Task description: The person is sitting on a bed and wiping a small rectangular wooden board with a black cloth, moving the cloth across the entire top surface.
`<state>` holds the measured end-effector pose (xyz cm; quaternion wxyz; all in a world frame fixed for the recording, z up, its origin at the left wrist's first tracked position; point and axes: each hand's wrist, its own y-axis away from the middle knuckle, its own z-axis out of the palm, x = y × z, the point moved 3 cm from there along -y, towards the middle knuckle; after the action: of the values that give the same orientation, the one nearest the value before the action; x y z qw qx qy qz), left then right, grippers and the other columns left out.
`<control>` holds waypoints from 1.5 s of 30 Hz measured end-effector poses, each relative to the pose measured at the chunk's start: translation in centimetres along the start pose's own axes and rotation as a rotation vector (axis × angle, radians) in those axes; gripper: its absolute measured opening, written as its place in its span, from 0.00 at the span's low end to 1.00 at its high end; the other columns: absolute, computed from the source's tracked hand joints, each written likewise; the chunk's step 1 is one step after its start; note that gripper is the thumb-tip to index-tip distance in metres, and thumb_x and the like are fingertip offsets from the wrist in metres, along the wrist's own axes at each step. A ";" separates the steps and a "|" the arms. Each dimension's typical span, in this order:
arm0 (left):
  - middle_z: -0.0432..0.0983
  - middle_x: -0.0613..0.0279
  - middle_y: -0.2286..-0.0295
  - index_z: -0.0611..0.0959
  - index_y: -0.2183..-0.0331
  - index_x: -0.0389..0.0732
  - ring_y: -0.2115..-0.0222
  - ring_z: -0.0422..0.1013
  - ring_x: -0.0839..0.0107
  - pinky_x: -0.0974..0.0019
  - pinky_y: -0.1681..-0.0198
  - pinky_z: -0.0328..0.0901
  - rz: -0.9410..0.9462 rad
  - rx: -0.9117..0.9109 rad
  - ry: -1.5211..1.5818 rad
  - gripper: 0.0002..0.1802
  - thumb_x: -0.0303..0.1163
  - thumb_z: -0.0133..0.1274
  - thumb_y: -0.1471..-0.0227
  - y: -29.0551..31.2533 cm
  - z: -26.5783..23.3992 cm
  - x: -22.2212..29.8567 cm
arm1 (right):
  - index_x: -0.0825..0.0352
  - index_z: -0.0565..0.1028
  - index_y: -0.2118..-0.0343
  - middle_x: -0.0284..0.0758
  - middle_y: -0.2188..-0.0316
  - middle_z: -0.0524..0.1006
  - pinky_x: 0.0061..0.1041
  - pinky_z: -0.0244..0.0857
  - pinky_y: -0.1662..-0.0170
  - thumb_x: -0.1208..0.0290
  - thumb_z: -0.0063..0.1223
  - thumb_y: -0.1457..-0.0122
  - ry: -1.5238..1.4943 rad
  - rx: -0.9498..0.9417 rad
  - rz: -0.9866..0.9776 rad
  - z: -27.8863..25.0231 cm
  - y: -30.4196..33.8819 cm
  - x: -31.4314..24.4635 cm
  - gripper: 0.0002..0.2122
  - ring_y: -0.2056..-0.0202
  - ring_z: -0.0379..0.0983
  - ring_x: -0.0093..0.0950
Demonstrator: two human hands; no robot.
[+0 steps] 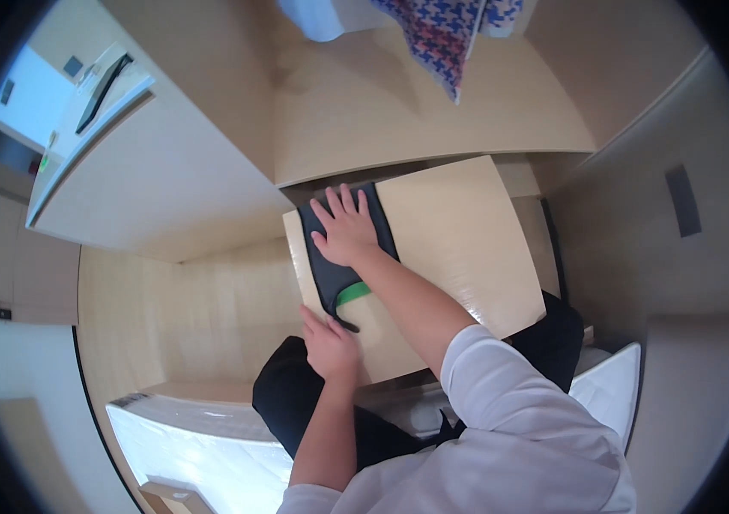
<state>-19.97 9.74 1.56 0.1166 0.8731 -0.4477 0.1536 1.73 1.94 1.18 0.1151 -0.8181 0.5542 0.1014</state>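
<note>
A pale wooden board [459,231] lies across my lap, tilted a little. Toward its left side a dark grey cloth piece [326,261] is spread flat, with a curved cut-out and a narrow strap-like end at the bottom. A green strip [353,294] shows beside that cut-out; whether it belongs to the cloth, I cannot tell. My right hand [347,230] rests palm down on the cloth, fingers spread. At the board's lower left edge is my left hand [328,344], its visible fingers stretched out next to the strap-like end, holding nothing I can see.
Ahead stands an open wooden cabinet [433,120] with patterned cloth [446,43] hanging in it. A lower cabinet [167,163] with a white top is on the left. Plastic-wrapped mattress [202,441] lies under me. A wall [639,223] rises on the right.
</note>
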 end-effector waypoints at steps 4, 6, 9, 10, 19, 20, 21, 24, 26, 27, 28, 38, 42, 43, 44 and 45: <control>0.75 0.39 0.45 0.60 0.28 0.38 0.50 0.76 0.38 0.41 0.51 0.73 -0.021 -0.002 0.006 0.38 0.43 0.47 0.30 -0.6 -0.5 -1.6 | 0.58 0.69 0.30 0.43 0.30 0.68 0.58 0.38 0.23 0.44 0.46 0.31 0.084 -0.119 0.069 -3.4 -1.7 5.8 0.32 0.26 0.55 0.44; 0.75 0.39 0.45 0.60 0.28 0.38 0.50 0.76 0.39 0.40 0.51 0.73 -0.017 -0.018 0.014 0.38 0.44 0.47 0.31 -0.2 -0.1 -0.7 | 0.60 0.70 0.32 0.41 0.32 0.71 0.56 0.40 0.23 0.43 0.46 0.31 0.180 -0.016 0.226 -5.1 -0.4 14.6 0.31 0.27 0.57 0.43; 0.76 0.38 0.45 0.60 0.27 0.39 0.50 0.76 0.39 0.40 0.51 0.73 -0.031 -0.023 0.027 0.38 0.44 0.46 0.31 0.1 -0.3 -0.1 | 0.57 0.70 0.32 0.40 0.29 0.66 0.54 0.44 0.23 0.44 0.46 0.30 0.222 0.001 0.326 -7.8 2.2 25.6 0.30 0.27 0.57 0.43; 0.76 0.38 0.45 0.60 0.27 0.39 0.50 0.76 0.39 0.40 0.51 0.73 -0.030 -0.016 0.031 0.38 0.44 0.46 0.31 0.0 -1.0 0.5 | 0.56 0.69 0.31 0.40 0.27 0.64 0.52 0.48 0.24 0.44 0.46 0.30 0.220 0.014 0.316 -8.6 3.0 27.6 0.30 0.27 0.57 0.44; 0.76 0.37 0.45 0.59 0.27 0.39 0.50 0.77 0.38 0.40 0.50 0.73 0.010 0.011 0.005 0.38 0.46 0.45 0.30 0.4 0.0 -0.7 | 0.43 0.51 0.21 0.47 0.31 0.66 0.51 0.72 0.38 0.44 0.43 0.27 0.010 0.081 0.565 -8.4 11.9 30.4 0.34 0.41 0.75 0.54; 0.75 0.36 0.43 0.60 0.28 0.38 0.48 0.76 0.37 0.39 0.48 0.72 -0.021 -0.031 0.001 0.37 0.46 0.44 0.29 0.2 -0.5 -0.9 | 0.42 0.50 0.21 0.48 0.32 0.67 0.52 0.73 0.39 0.44 0.42 0.27 -0.017 0.024 0.612 -8.5 13.5 28.9 0.34 0.42 0.76 0.54; 0.73 0.35 0.40 0.60 0.28 0.38 0.46 0.75 0.36 0.38 0.45 0.71 -0.047 -0.080 0.010 0.37 0.47 0.43 0.29 0.2 -0.9 -0.6 | 0.42 0.49 0.21 0.48 0.34 0.69 0.52 0.74 0.41 0.44 0.41 0.26 -0.032 -0.028 0.663 -9.0 15.5 28.0 0.34 0.43 0.77 0.54; 0.74 0.34 0.42 0.61 0.29 0.37 0.48 0.76 0.34 0.37 0.46 0.71 -0.056 -0.092 0.056 0.37 0.48 0.44 0.29 0.6 -1.2 0.0 | 0.44 0.50 0.21 0.49 0.40 0.71 0.53 0.75 0.44 0.45 0.44 0.27 -0.030 -0.007 0.738 -9.8 22.3 26.0 0.35 0.47 0.78 0.54; 0.75 0.34 0.44 0.62 0.29 0.37 0.48 0.76 0.33 0.37 0.47 0.71 -0.028 -0.037 0.089 0.37 0.48 0.44 0.30 0.1 -0.2 -1.5 | 0.47 0.51 0.21 0.49 0.41 0.72 0.51 0.75 0.45 0.46 0.44 0.27 0.000 0.011 0.763 -9.7 25.7 24.2 0.35 0.46 0.77 0.53; 0.76 0.35 0.46 0.61 0.29 0.38 0.50 0.77 0.35 0.37 0.49 0.72 -0.001 -0.005 0.064 0.37 0.48 0.45 0.29 -0.3 0.2 -1.8 | 0.49 0.52 0.21 0.49 0.42 0.72 0.51 0.73 0.44 0.46 0.45 0.27 0.061 0.038 0.765 -9.4 27.2 23.4 0.35 0.45 0.76 0.51; 0.77 0.37 0.49 0.60 0.29 0.39 0.52 0.78 0.36 0.38 0.52 0.73 0.019 0.026 0.030 0.36 0.47 0.45 0.29 -0.2 0.4 -2.3 | 0.52 0.53 0.21 0.53 0.37 0.68 0.54 0.65 0.36 0.46 0.46 0.28 0.023 -0.001 0.794 -9.3 28.4 22.4 0.36 0.37 0.68 0.54; 0.77 0.36 0.49 0.62 0.31 0.34 0.51 0.77 0.36 0.38 0.51 0.72 -0.014 -0.079 0.079 0.37 0.45 0.47 0.31 1.0 0.1 -0.9 | 0.63 0.52 0.22 0.64 0.22 0.42 0.72 0.25 0.26 0.44 0.47 0.31 0.221 -0.029 0.676 -6.0 30.6 16.3 0.41 0.22 0.31 0.65; 0.75 0.35 0.46 0.63 0.31 0.33 0.49 0.76 0.36 0.38 0.50 0.73 0.004 0.024 0.081 0.37 0.45 0.48 0.31 0.3 0.4 -2.5 | 0.57 0.52 0.21 0.56 0.21 0.43 0.66 0.26 0.24 0.42 0.47 0.31 0.186 -0.024 0.564 -7.0 25.6 15.8 0.41 0.21 0.32 0.58; 0.75 0.35 0.45 0.63 0.32 0.33 0.48 0.75 0.36 0.38 0.50 0.73 0.003 0.003 0.083 0.37 0.45 0.48 0.31 0.5 0.2 -1.8 | 0.56 0.53 0.21 0.56 0.21 0.45 0.65 0.28 0.23 0.42 0.47 0.32 0.200 -0.002 0.540 -7.1 24.2 16.6 0.41 0.21 0.33 0.58; 0.74 0.34 0.44 0.64 0.32 0.32 0.48 0.75 0.36 0.39 0.49 0.73 0.002 -0.018 0.083 0.37 0.45 0.49 0.32 0.6 0.2 -1.3 | 0.55 0.54 0.21 0.55 0.21 0.46 0.65 0.29 0.23 0.42 0.47 0.32 0.192 -0.005 0.526 -7.2 22.8 17.5 0.40 0.21 0.34 0.57; 0.73 0.34 0.43 0.63 0.32 0.32 0.48 0.75 0.35 0.39 0.49 0.73 0.011 -0.009 0.083 0.37 0.44 0.49 0.32 0.4 0.2 -1.6 | 0.54 0.53 0.21 0.54 0.21 0.46 0.64 0.29 0.23 0.42 0.47 0.32 0.190 -0.024 0.518 -7.4 21.1 17.8 0.40 0.21 0.35 0.56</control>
<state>-21.19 10.63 0.76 0.1381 0.8630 -0.4480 0.1884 -11.11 -23.53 1.39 0.0229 -0.6562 0.7521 0.0570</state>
